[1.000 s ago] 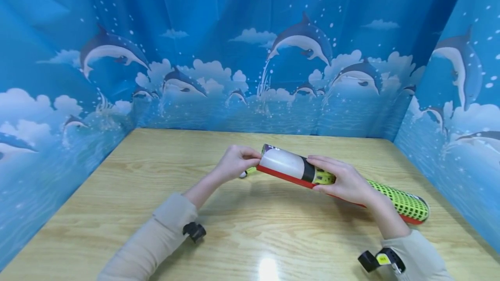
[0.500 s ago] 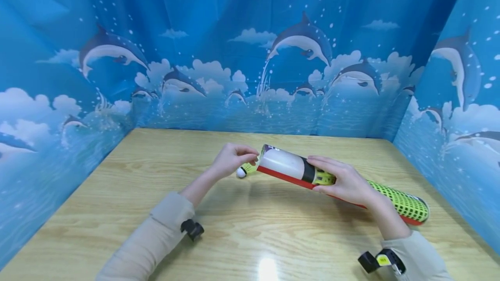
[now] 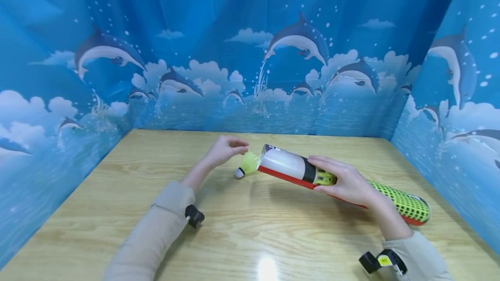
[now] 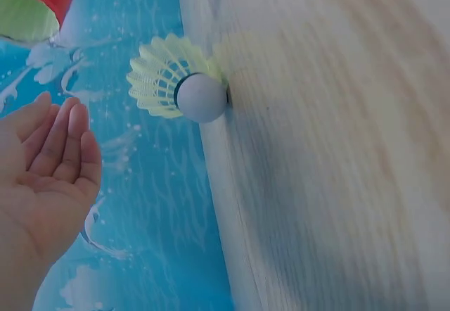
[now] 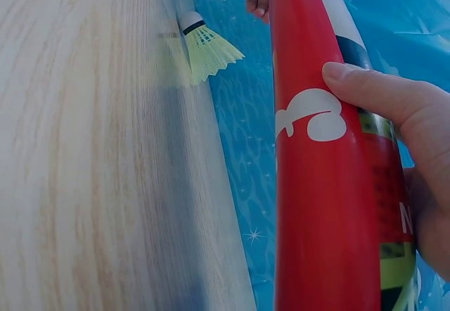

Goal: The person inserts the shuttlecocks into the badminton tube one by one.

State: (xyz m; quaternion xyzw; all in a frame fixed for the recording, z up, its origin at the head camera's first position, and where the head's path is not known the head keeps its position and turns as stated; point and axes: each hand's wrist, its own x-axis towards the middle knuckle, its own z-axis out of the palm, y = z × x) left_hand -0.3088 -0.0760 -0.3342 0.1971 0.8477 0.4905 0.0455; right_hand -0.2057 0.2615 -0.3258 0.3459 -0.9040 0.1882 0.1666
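A yellow shuttlecock (image 3: pixel 248 164) with a white head and a dark band lies on its side on the table. My left hand (image 3: pixel 223 150) is just above and left of it, and the left wrist view shows the palm and loosely bent fingers (image 4: pixel 62 138) with nothing in them. My right hand (image 3: pixel 345 180) grips the middle of a long shuttlecock tube (image 3: pixel 283 163) in red, white, black and yellow-green. The tube slants, its left end raised beside the shuttlecock and its right end low near the table. In the left wrist view, that raised end shows yellow-green inside.
A wooden table (image 3: pixel 218 237) spreads under both hands. Blue curtains (image 3: pixel 218 25) printed with dolphins and clouds rise behind the table and along its sides. Black wrist cameras sit at both beige sleeves (image 3: pixel 152 229).
My left hand has drawn back to the left and up from the tube's raised end, leaving the shuttlecock in fuller view. My right hand and the tube have stayed nearly still.
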